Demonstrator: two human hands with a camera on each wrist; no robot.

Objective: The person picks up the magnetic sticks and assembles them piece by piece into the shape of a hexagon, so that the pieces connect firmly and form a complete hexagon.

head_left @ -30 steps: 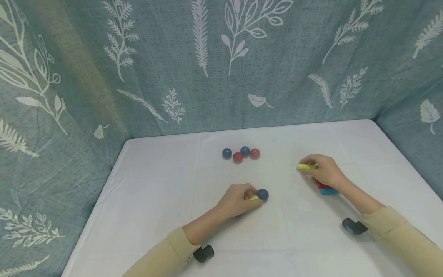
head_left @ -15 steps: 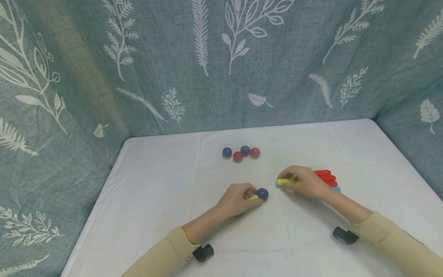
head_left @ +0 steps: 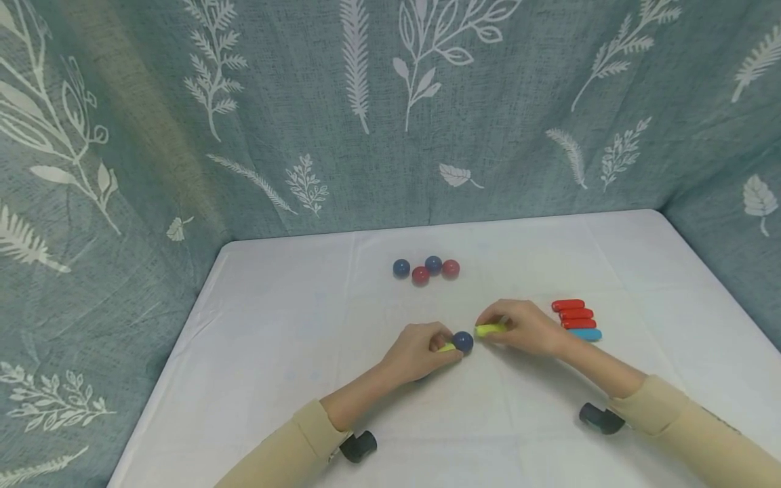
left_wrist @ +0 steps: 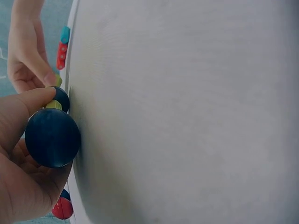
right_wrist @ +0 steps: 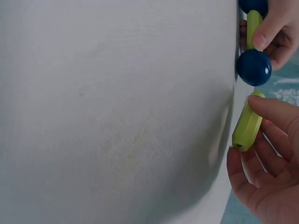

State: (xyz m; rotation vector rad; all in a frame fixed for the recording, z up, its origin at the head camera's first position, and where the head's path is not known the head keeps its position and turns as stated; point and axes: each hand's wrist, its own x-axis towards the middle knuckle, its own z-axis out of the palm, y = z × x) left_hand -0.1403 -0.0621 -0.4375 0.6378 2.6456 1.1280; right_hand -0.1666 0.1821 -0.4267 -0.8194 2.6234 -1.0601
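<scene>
My left hand (head_left: 417,352) pinches a yellow-green rod (right_wrist: 253,27) between thumb and fingers, low over the white table. A dark blue ball (head_left: 463,342) sits at the rod's right end. At its other end is a second dark blue ball (left_wrist: 52,137), large in the left wrist view and hidden behind the hand in the head view. Just to the right, my right hand (head_left: 526,328) pinches another yellow-green rod (right_wrist: 246,123) by its sides. That rod's tip points toward the blue ball, with a small gap between them. A small hole shows in its near end.
Three red rods (head_left: 576,314) and a light blue rod (head_left: 584,335) lie side by side, right of my right hand. Farther back are two blue balls (head_left: 401,268) and two red balls (head_left: 420,275). A patterned cloth (head_left: 427,169) hangs behind the table.
My right hand has carried its yellow-green rod leftward and toward me, from beside the red rods to near the blue ball. The red and light blue rods are uncovered. The left hand stays put.
</scene>
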